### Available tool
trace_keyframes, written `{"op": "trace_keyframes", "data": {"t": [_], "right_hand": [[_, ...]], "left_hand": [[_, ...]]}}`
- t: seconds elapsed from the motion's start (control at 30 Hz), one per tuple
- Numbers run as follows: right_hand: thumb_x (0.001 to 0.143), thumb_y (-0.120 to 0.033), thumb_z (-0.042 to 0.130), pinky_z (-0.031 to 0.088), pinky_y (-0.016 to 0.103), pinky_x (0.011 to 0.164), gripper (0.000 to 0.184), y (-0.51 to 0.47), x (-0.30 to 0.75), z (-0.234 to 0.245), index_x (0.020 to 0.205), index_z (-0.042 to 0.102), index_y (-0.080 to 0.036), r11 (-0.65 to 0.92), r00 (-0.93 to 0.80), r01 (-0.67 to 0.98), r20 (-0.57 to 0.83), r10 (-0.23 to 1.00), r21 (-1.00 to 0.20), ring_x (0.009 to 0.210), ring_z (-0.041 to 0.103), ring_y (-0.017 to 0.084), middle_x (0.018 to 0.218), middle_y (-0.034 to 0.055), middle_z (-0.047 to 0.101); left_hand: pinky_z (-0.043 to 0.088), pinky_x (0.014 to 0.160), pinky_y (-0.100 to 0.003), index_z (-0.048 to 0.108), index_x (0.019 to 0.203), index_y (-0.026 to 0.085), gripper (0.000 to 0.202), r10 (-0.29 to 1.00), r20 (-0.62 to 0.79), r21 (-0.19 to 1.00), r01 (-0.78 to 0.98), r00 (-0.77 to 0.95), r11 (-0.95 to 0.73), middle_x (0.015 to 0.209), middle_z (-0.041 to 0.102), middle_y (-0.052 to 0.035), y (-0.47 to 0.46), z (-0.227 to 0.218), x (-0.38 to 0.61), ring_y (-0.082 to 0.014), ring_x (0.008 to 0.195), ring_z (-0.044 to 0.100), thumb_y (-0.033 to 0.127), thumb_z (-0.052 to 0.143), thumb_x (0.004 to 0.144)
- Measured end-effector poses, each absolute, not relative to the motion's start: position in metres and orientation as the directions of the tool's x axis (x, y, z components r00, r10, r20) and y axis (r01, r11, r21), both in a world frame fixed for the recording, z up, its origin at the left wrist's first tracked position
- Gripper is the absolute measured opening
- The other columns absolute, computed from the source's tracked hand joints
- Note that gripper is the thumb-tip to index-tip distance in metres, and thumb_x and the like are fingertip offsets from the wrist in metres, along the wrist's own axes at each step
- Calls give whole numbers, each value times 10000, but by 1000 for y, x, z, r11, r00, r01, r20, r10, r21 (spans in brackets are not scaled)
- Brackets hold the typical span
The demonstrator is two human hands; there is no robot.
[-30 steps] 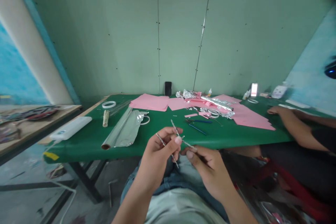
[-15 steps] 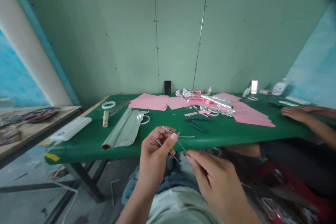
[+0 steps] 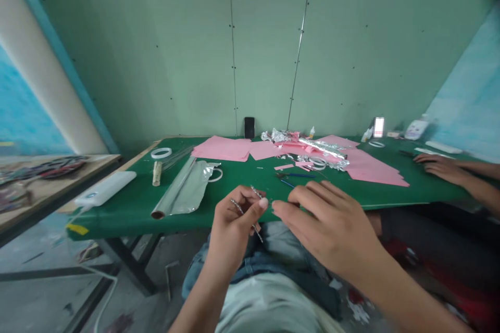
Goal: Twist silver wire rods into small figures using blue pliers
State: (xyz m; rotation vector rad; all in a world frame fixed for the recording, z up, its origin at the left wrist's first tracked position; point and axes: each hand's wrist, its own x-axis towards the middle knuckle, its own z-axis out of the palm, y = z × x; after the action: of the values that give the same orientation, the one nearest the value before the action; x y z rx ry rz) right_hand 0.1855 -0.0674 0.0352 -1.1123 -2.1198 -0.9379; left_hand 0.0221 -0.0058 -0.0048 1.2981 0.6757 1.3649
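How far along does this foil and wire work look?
Done: a foil-wrapped rod lies on the pink paper. In hand: the left hand holds a twisted silver wire; the right hand is open beside it. Left: the foil roll and pink paper lie out.

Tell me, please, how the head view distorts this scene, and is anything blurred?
In the head view, the wide lens curves the green-topped table and makes the right hand look oversized; that hand is slightly soft, and the top-right corner darkens.

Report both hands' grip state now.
Left hand: closed, holding a twisted silver wire.
Right hand: open, holding nothing visible.
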Motion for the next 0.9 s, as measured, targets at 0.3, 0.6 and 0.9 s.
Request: {"op": "trace_keyframes", "data": {"t": [0.3, 0.6, 0.9], "right_hand": [[960, -222, 548, 359, 314, 690, 204, -50, 201, 54, 815, 691, -208, 618, -559, 753, 716, 419, 227, 722, 502, 153, 754, 7, 635], [926, -234, 600, 445, 244, 664, 150, -39, 208, 57, 812, 696, -254, 702, -387, 600, 629, 675, -385, 671, 587, 105, 754, -42, 675], [921, -234, 583, 438, 229, 620, 146, -35, 200, 35, 828, 695, -241, 656, -309, 522, 596, 741, -545, 645, 571, 112, 718, -34, 665]], "left_hand": [[364, 414, -178, 617, 679, 160, 231, 861, 315, 938, -266, 398, -220, 628, 579, 21, -9, 3, 12, -64, 464, 457, 293, 791, 755], [319, 390, -173, 606, 721, 157, 255, 807, 263, 858, -511, 529, 55, 679, 570, 30, -11, -8, 19, -32, 404, 454, 302, 815, 738], [307, 372, -153, 589, 742, 159, 320, 843, 222, 762, -627, 489, 163, 666, 539, 66, -14, -1, 26, -7, 352, 433, 300, 866, 663]]}}
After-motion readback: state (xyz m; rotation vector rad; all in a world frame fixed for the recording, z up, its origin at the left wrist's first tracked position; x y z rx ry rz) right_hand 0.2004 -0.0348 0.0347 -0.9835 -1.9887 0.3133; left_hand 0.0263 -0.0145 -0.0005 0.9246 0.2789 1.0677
